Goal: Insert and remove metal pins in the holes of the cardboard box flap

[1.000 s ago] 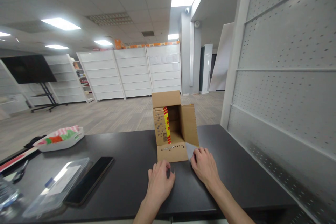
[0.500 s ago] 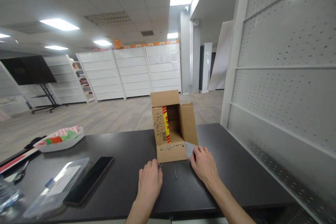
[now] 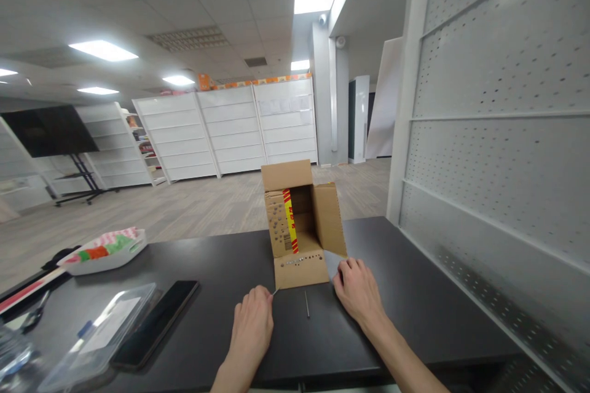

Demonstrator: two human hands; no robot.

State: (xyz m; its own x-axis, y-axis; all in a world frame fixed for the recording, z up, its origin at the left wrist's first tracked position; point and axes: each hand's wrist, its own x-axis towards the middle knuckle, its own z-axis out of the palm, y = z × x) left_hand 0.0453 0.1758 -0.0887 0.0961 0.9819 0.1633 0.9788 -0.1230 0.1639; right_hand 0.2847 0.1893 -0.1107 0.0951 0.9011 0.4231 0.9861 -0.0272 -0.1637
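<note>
1. Dark tabletop (image 3: 193,344) across the lower frame, bearing everything listed below.
2. Cardboard box (image 3: 302,236) at the center, open side toward the viewer, flaps spread, front flap (image 3: 302,276) lying toward the gap between the hands.
3. Clear plastic case (image 3: 104,331) at lower left, with black phone (image 3: 157,322) slanted right beside it, both well apart from the hands.
4. Right hand (image 3: 357,287) at lower right of center, just beside the box; fingers loosely curled, knuckles up. Underside hidden, so cannot tell about any grip.
5. Left hand (image 3: 252,318) at lower center, left of the front flap; fingertips pinched together on a thin held rod (image 3: 275,292), aimed up and right toward the flap's lower left corner. Contact with the flap impossible to tell.
6. Loose rod (image 3: 307,305) on the tabletop below the front flap: right of the left hand, left of the right hand, roughly midway, neither clearly nearer. Long axis nearly vertical in the frame, lower end slightly rightward, upper end just short of the flap's edge.
</note>
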